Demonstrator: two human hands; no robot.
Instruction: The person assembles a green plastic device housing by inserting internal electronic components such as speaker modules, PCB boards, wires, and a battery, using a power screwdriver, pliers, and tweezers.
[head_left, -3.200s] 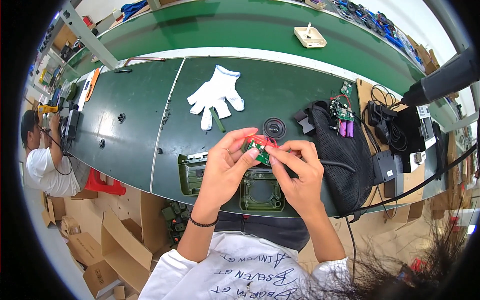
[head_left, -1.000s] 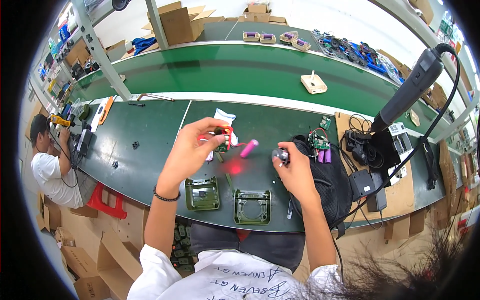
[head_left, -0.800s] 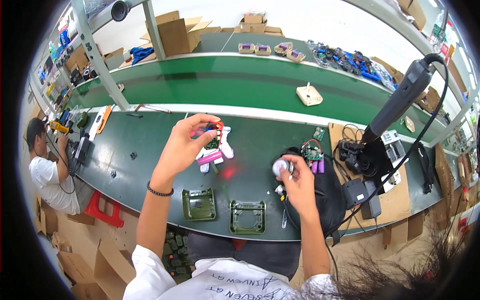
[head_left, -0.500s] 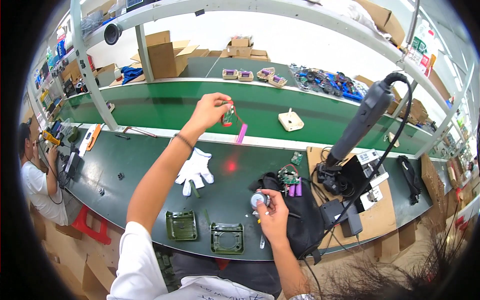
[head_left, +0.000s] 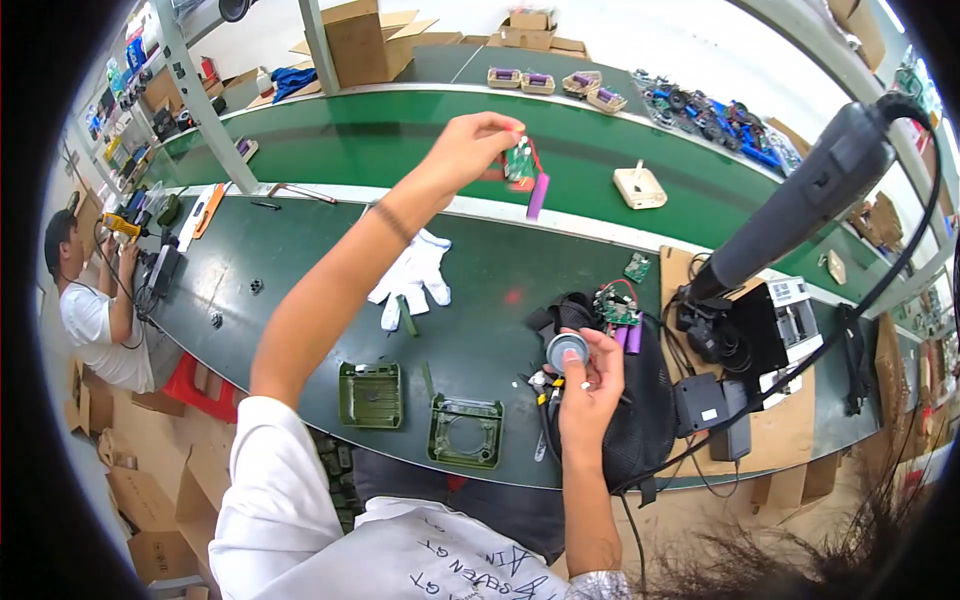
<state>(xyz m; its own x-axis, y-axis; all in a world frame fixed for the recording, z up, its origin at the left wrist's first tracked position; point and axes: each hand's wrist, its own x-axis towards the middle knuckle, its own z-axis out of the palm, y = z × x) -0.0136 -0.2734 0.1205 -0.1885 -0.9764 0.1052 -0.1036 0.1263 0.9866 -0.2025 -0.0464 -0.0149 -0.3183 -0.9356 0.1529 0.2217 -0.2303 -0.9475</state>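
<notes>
My left hand (head_left: 468, 158) is raised near the green conveyor belt, pinching a green circuit board (head_left: 519, 162). From that board a purple cylindrical battery (head_left: 538, 197) dangles on a red wire. Lower down, my right hand (head_left: 592, 385) grips a small round grey speaker (head_left: 567, 349) between thumb and fingers. A second board (head_left: 616, 305) with purple batteries lies on the black bag (head_left: 640, 400) beside that hand. Two green plastic housing halves, one a closed tray (head_left: 370, 396) and one with a round opening (head_left: 466, 430), rest near the table's front edge.
A white glove (head_left: 415, 270) lies mid-table. A grey microscope-like tool on an arm (head_left: 800, 200) leans over the right side, its black cable hanging down. A beige case (head_left: 640, 187) sits on the belt (head_left: 400, 140). At the left a co-worker (head_left: 95, 310) sits.
My left hand has moved up and to the right in the picture with the board and battery. My right hand has turned the speaker so its round face shows more. The view has shifted.
</notes>
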